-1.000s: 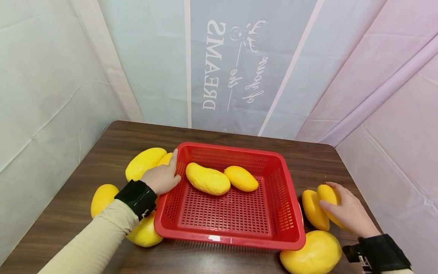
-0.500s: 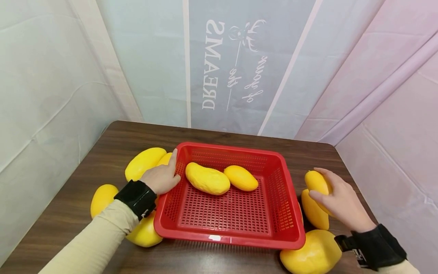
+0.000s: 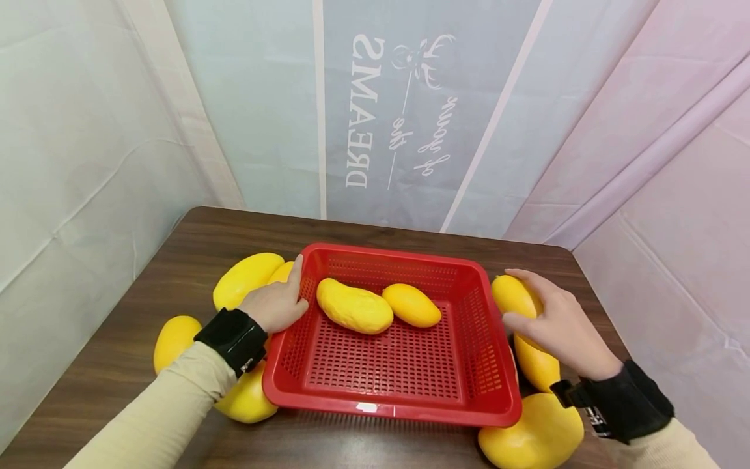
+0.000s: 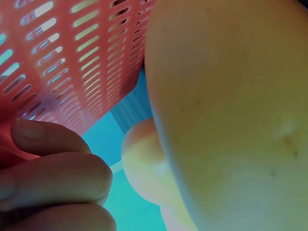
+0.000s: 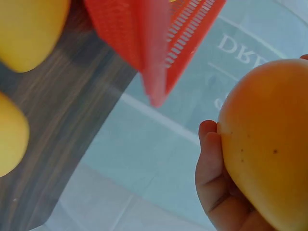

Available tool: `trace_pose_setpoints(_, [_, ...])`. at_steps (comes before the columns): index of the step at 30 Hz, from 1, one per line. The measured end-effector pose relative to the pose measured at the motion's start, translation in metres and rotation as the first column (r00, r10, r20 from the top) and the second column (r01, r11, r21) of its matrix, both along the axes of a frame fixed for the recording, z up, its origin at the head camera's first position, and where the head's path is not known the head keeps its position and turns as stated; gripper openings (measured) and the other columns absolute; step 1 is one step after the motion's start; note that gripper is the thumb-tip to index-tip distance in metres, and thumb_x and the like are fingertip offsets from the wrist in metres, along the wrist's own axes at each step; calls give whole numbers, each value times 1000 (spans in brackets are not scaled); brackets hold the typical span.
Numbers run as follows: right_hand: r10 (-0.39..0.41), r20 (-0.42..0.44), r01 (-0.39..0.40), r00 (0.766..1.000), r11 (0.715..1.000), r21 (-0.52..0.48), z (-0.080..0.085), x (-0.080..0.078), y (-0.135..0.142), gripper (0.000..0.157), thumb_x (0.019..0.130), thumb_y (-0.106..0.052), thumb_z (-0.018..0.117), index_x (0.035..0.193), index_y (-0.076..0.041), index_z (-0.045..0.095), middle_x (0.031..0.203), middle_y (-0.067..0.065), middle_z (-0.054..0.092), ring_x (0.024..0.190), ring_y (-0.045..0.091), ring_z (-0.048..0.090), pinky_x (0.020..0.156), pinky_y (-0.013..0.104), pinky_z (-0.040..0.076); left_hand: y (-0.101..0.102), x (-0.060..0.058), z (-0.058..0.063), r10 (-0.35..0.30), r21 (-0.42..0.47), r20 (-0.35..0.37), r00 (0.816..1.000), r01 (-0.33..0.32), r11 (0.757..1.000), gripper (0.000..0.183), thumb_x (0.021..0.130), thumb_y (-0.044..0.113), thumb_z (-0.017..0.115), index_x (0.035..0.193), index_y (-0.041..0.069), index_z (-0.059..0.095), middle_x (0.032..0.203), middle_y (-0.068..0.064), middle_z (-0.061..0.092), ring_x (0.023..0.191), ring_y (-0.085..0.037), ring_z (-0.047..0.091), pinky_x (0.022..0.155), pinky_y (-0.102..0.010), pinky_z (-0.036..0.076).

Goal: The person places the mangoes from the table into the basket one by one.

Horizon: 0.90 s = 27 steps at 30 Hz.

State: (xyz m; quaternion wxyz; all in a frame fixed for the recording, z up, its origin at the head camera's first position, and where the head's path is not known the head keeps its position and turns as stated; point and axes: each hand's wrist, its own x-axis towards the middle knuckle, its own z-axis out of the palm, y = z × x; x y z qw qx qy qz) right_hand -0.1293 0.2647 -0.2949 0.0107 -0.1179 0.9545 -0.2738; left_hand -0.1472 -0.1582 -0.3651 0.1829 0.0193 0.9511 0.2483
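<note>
My left hand (image 3: 274, 306) grips the left rim of a red perforated plastic basket (image 3: 439, 416), its index finger laid along the edge. In the left wrist view its curled fingers (image 4: 57, 175) show at the basket wall (image 4: 72, 53). In my right hand (image 3: 556, 320) is a yellow mango (image 3: 514, 296), raised beside the basket's right rim. The right wrist view shows fingers wrapped around this mango (image 5: 269, 144). Inside the basket lie a long, lumpy yellow fruit (image 3: 354, 306) and a smaller mango (image 3: 412, 305).
Right of the basket, a mango (image 3: 538, 366) and a large round yellow fruit (image 3: 533, 433) lie on the dark wooden table (image 3: 328, 436). Several yellow fruits, among them one at the far left (image 3: 176, 342), surround the left forearm. A printed curtain (image 3: 398, 130) hangs behind.
My right hand has lifted the mango off the right side of the table and carried it left to the basket's rim. The left hand and basket have stayed in place.
</note>
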Motion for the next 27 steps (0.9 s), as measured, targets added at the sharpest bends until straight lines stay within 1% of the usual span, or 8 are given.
trace_pose_setpoints(5, [51,-18,-52,999,998,-32,7,-3,-14,66,87,-25,67,148,-7,48,108,13,65,82,24,57,66,38,51,0,1,1,0,1,4,1000,0,1000,93,97,24,53,162,6,-11,69,-8,59,50,-18,62,55,-33,58])
trace_pose_setpoints(8, [83,-45,-84,996,996,-21,8,-6,-22,66,86,-23,68,147,-6,50,111,13,65,83,24,57,69,40,51,0,0,1,0,7,4,1000,0,1000,93,97,24,53,162,7,-11,70,-8,60,51,-17,63,55,-33,58])
trace_pose_setpoints(12, [116,-57,-118,992,993,-24,9,-10,-34,66,84,-21,70,146,-5,51,115,13,65,84,23,57,72,42,50,0,0,1,-2,6,-1,1000,2,1000,93,97,23,52,162,6,-11,70,-8,60,51,-17,63,56,-33,58])
trace_pose_setpoints(16, [141,-46,-143,989,989,-44,9,-11,-46,68,83,-21,71,146,-5,51,116,13,64,84,22,56,72,42,49,0,0,0,-4,7,0,1000,4,1000,93,97,23,53,162,6,-11,70,-8,60,51,-17,62,55,-33,58])
trace_pose_setpoints(22, [183,-46,-186,982,979,-78,8,-13,-65,66,81,-19,73,143,-8,54,110,9,63,81,21,54,69,40,48,0,-1,-1,-4,3,-1,1000,4,1000,93,97,24,53,162,6,-11,71,-8,60,51,-17,62,56,-33,58])
trace_pose_setpoints(27, [216,-28,-218,976,972,-90,2,-14,-79,66,80,-19,73,144,-9,55,113,7,62,86,20,54,73,41,49,0,-1,-1,-5,4,1,1000,5,1000,93,97,24,53,162,6,-11,71,-8,60,51,-17,62,56,-33,58])
